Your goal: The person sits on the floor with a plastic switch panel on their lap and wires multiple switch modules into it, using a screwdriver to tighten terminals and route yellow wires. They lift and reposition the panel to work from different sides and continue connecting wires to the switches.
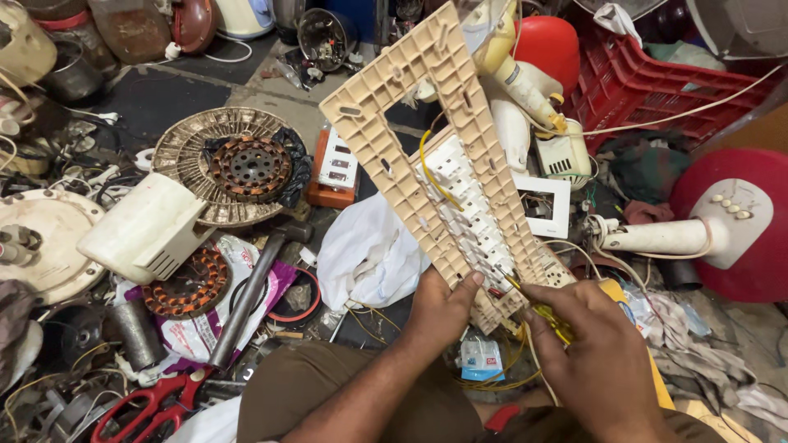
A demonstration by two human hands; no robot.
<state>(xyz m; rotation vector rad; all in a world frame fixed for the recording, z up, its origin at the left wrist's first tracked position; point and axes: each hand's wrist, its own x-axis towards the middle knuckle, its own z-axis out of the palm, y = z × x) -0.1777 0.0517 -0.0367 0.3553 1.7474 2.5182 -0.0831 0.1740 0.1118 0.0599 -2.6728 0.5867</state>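
Observation:
My left hand [439, 312] grips the near end of a long beige plastic switch panel [427, 123], held up at a slant with its ribbed back towards me. White switch modules [468, 205] and a yellow wire [431, 176] sit in its frame. My right hand [599, 353] holds a yellow-handled screwdriver [546, 316] whose tip touches the panel's lower end, close to my left thumb.
The floor around me is heaped with scrap: a round motor stator [246, 168], a white plastic housing [148, 230], a hammer [254, 287], red scissors [148, 406], a white cloth [369, 254], a red crate [648, 82], a red-and-white fan base [730, 221].

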